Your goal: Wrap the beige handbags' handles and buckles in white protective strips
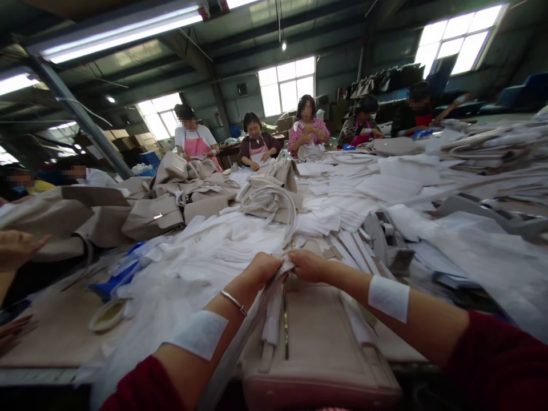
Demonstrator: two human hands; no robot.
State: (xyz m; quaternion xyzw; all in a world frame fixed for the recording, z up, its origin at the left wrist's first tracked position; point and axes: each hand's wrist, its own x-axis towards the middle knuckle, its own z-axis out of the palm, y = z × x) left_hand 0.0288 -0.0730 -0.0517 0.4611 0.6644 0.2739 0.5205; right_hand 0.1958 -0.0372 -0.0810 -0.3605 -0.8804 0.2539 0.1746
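Note:
My left hand (266,268) and my right hand (306,265) meet at the centre, both closed with fingers pinched on thin white wrapping material (280,275). It looks like tissue or foam sheet around a strap, though its exact kind is blurred. Right below lies a beige handbag (325,331) with a gold zipper (285,322) on its front, close to the table edge. White wrapping runs along the bag's sides. Part of the sheet trails down past my left forearm.
Beige bags (156,214) are heaped at left, and another wrapped bag (274,188) stands ahead. White sheets (231,234) cover much of the table. A grey tape dispenser (385,234) sits right. A small round dish (108,315) lies left, near another person's hand (17,248). Several people work across the table.

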